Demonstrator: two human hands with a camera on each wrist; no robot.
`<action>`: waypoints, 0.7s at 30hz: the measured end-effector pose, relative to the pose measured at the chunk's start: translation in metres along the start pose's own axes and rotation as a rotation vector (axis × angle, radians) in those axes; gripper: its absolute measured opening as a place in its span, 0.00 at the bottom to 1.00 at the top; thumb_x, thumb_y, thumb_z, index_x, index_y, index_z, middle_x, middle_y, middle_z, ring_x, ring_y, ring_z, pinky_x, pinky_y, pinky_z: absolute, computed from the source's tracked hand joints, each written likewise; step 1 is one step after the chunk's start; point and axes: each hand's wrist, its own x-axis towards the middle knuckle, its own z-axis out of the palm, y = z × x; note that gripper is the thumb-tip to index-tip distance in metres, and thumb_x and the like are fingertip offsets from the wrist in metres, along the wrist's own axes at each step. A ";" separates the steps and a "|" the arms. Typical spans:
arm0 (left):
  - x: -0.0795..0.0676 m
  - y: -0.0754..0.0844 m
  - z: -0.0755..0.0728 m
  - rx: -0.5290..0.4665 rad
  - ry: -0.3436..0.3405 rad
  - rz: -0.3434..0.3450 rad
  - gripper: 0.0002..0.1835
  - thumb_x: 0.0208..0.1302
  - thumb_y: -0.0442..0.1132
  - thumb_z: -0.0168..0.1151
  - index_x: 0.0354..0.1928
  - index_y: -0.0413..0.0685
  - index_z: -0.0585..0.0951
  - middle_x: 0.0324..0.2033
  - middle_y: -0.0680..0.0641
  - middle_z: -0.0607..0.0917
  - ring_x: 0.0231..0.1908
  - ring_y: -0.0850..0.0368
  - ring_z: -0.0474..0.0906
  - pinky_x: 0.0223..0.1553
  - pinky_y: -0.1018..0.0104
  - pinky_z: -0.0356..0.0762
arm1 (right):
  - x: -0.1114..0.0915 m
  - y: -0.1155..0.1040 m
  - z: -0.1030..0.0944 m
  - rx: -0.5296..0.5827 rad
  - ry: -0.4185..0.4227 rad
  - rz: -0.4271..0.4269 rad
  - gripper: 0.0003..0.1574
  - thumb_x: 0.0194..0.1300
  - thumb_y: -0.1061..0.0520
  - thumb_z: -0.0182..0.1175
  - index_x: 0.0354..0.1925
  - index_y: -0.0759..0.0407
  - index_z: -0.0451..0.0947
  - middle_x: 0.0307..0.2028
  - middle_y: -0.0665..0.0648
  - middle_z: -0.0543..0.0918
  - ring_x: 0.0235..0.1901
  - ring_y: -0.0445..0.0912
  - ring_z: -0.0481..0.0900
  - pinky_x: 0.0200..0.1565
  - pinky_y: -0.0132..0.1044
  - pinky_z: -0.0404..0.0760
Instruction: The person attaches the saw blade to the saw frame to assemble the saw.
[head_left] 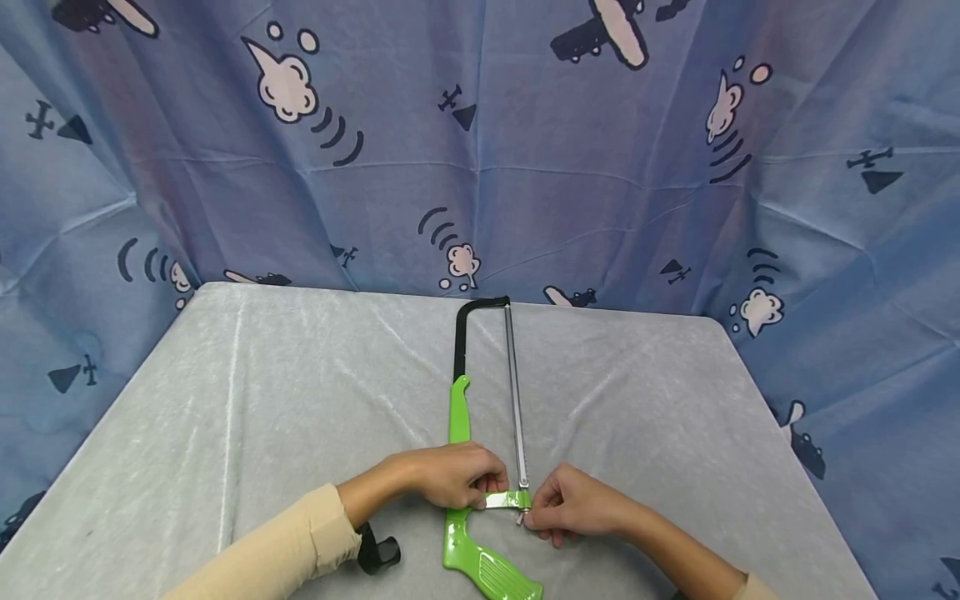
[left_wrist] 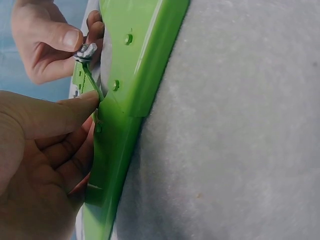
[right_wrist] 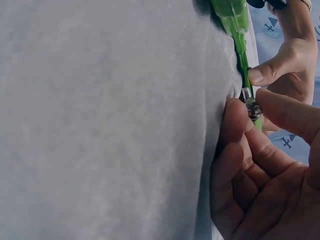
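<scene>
A hacksaw with a green handle (head_left: 491, 567) and a black front frame (head_left: 460, 342) lies on the cloth. Its silver blade (head_left: 515, 383) runs along the right side, from the frame's far tip to the green crossbar (head_left: 504, 500). My left hand (head_left: 453, 475) holds that crossbar between thumb and fingers, close to the handle. At the crossbar's outer end sits a metal wing nut (left_wrist: 89, 51) on a threaded bolt. The thumb and fingertips of my right hand (head_left: 573, 504) pinch around the wing nut, as the right wrist view also shows.
A pale grey velvety cloth (head_left: 315, 400) covers the table. Behind it and on both sides hangs a blue curtain (head_left: 480, 150) printed with planes and clouds. A black fitting (head_left: 378, 550) shows beside the left sleeve.
</scene>
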 end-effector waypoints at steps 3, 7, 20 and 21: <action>0.000 0.000 0.000 0.004 0.002 -0.001 0.10 0.56 0.27 0.67 0.38 0.48 0.81 0.26 0.60 0.75 0.29 0.71 0.71 0.36 0.79 0.71 | -0.001 0.001 -0.001 0.010 0.000 0.000 0.15 0.63 0.59 0.64 0.25 0.70 0.82 0.18 0.51 0.79 0.16 0.39 0.74 0.18 0.26 0.67; -0.001 0.000 0.000 0.007 0.000 0.002 0.10 0.57 0.27 0.68 0.37 0.48 0.80 0.26 0.60 0.74 0.29 0.71 0.70 0.36 0.79 0.71 | -0.003 0.003 -0.001 0.026 0.008 0.002 0.08 0.61 0.62 0.64 0.29 0.68 0.83 0.19 0.51 0.79 0.17 0.39 0.75 0.20 0.25 0.69; -0.001 -0.001 0.000 0.009 0.000 0.004 0.10 0.57 0.28 0.67 0.38 0.48 0.80 0.26 0.60 0.75 0.30 0.71 0.71 0.36 0.79 0.71 | -0.002 0.002 0.003 -0.033 0.046 -0.057 0.02 0.53 0.69 0.64 0.26 0.65 0.82 0.16 0.51 0.79 0.16 0.37 0.73 0.20 0.25 0.69; 0.000 -0.001 0.000 0.010 0.000 0.004 0.10 0.57 0.28 0.68 0.38 0.48 0.80 0.27 0.60 0.75 0.30 0.71 0.71 0.36 0.79 0.71 | -0.002 0.002 0.004 -0.038 0.044 -0.059 0.02 0.52 0.69 0.65 0.25 0.65 0.83 0.16 0.49 0.79 0.16 0.36 0.73 0.20 0.25 0.69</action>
